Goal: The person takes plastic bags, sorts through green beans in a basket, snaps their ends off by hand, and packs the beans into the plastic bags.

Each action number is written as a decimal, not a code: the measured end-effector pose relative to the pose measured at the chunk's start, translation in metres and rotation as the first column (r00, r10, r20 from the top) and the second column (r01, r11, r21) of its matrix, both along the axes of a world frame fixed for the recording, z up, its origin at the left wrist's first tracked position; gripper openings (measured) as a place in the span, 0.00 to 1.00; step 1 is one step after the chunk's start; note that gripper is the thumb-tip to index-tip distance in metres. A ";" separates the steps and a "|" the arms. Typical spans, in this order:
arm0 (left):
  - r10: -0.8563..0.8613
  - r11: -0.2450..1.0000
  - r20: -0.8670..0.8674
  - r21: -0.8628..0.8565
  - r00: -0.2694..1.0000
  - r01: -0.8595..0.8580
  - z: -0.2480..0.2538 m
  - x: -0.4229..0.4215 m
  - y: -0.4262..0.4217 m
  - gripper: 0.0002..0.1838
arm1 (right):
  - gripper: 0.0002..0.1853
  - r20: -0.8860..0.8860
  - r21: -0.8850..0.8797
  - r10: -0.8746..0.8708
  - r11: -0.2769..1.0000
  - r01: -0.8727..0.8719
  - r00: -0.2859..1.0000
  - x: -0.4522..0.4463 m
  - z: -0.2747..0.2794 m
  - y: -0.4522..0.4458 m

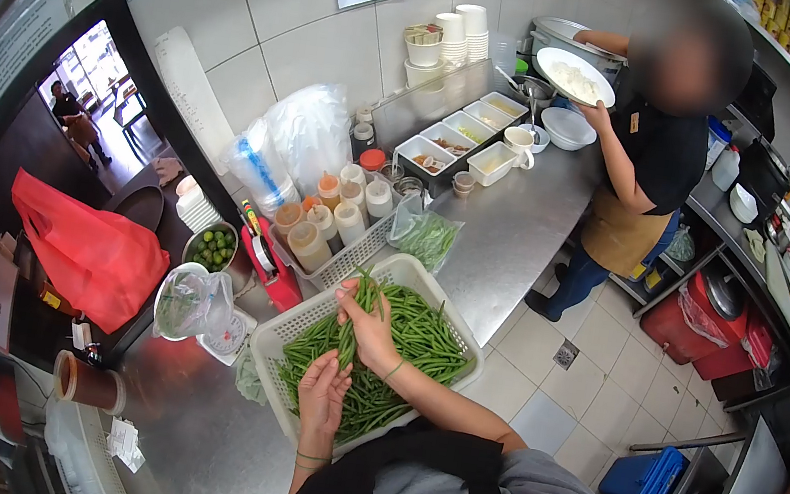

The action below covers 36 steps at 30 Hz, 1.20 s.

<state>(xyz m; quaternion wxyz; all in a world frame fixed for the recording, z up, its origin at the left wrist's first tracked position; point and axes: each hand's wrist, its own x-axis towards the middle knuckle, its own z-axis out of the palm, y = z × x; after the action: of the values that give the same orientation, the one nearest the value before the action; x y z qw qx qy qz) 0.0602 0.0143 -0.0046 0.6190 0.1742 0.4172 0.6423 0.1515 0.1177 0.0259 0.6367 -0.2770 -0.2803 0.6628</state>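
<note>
A white perforated basket [472, 359] full of long green beans [418, 336] rests on the steel counter in front of me. Over its left half, my right hand [369, 332] is closed around a small bundle of green beans [365, 293] that sticks up past the fingers. Just below, my left hand [324, 394] has its fingers closed at the lower end of that same bundle. A rubber band circles each wrist. My palms are partly hidden.
A kitchen scale [226, 336] with a bagged pan stands left of the basket. Squeeze bottles [309, 245], a bag of cut greens [427, 236] and topping trays [451, 139] lie beyond. A co-worker [651, 152] holds a plate of rice [575, 77] at right.
</note>
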 end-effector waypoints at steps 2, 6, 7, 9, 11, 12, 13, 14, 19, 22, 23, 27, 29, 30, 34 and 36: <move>0.002 1.000 -0.075 0.006 0.997 -0.001 -0.002 -0.003 -0.002 0.12 | 0.07 -0.061 -0.024 0.030 0.999 -0.031 0.998 0.005 0.002 0.001; -0.014 1.000 -0.217 0.009 0.976 0.017 0.013 -0.010 -0.008 0.10 | 0.06 -0.223 -0.147 0.096 0.981 -0.130 0.970 0.015 0.001 0.002; -0.030 0.999 -0.263 0.008 0.964 0.033 0.017 -0.014 -0.010 0.10 | 0.06 -0.268 -0.179 0.107 0.971 -0.158 0.958 0.017 0.001 0.003; -0.051 0.999 -0.371 -0.007 0.927 0.052 0.029 -0.025 -0.017 0.09 | 0.07 -0.279 -0.208 0.107 0.963 -0.169 0.954 0.022 -0.001 0.006; -0.057 0.998 -0.448 0.003 0.892 0.065 0.041 -0.038 -0.026 0.09 | 0.07 -0.307 -0.213 0.112 0.960 -0.183 0.945 0.028 -0.013 0.012; -0.051 0.997 -0.471 0.021 0.881 0.069 0.046 -0.044 -0.030 0.08 | 0.07 -0.306 -0.221 0.121 0.956 -0.195 0.944 0.030 -0.014 0.013; -0.044 0.997 -0.493 0.038 0.869 0.072 0.051 -0.050 -0.033 0.08 | 0.08 -0.294 -0.239 0.140 0.947 -0.214 0.946 0.031 -0.018 0.013; 0.001 0.996 -0.497 0.075 0.868 0.042 0.055 -0.053 -0.034 0.08 | 0.08 -0.282 -0.257 0.158 0.938 -0.234 0.946 0.031 -0.021 0.011; 0.281 0.956 -0.507 0.227 0.815 -0.188 0.060 -0.040 -0.010 0.09 | 0.15 -0.321 -0.272 0.358 0.852 -0.447 0.877 0.020 -0.022 -0.011; 0.315 0.936 -0.564 0.318 0.763 -0.151 0.044 -0.022 0.004 0.09 | 0.18 -0.436 -0.184 0.446 0.806 -0.563 0.781 0.008 -0.024 -0.026; 0.311 0.931 -0.593 0.347 0.743 -0.112 0.040 -0.015 0.006 0.09 | 0.18 -0.348 -0.171 0.459 0.826 -0.537 0.817 0.006 -0.026 -0.028; 0.255 0.936 -0.809 0.343 0.529 0.075 0.025 -0.007 -0.001 0.09 | 0.11 -0.081 -0.159 0.388 0.904 -0.396 0.918 0.002 -0.018 -0.032; 0.231 0.949 -0.791 0.311 0.566 0.048 0.021 -0.008 -0.003 0.11 | 0.07 -0.059 -0.115 0.361 0.924 -0.366 0.931 0.002 -0.031 -0.029; 0.240 0.953 -0.699 0.301 0.673 -0.027 0.020 -0.004 -0.001 0.12 | 0.07 -0.054 -0.112 0.350 0.929 -0.353 0.935 0.003 -0.026 -0.030; 0.201 0.979 -0.062 0.053 0.978 -0.198 0.010 0.002 0.008 0.19 | 0.05 -0.062 -0.070 0.285 0.955 -0.289 0.956 -0.003 -0.005 -0.042; 0.101 0.994 0.234 0.015 0.967 -0.107 0.003 0.001 0.010 0.22 | 0.05 -0.065 -0.026 0.290 0.956 -0.292 0.955 -0.007 -0.002 -0.046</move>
<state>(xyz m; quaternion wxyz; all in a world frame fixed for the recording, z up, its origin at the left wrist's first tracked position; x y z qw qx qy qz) 0.0608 0.0244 -0.0015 0.6266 0.0839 0.3416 0.6955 0.1444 0.0718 0.0242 0.5353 -0.2235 -0.2870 0.7623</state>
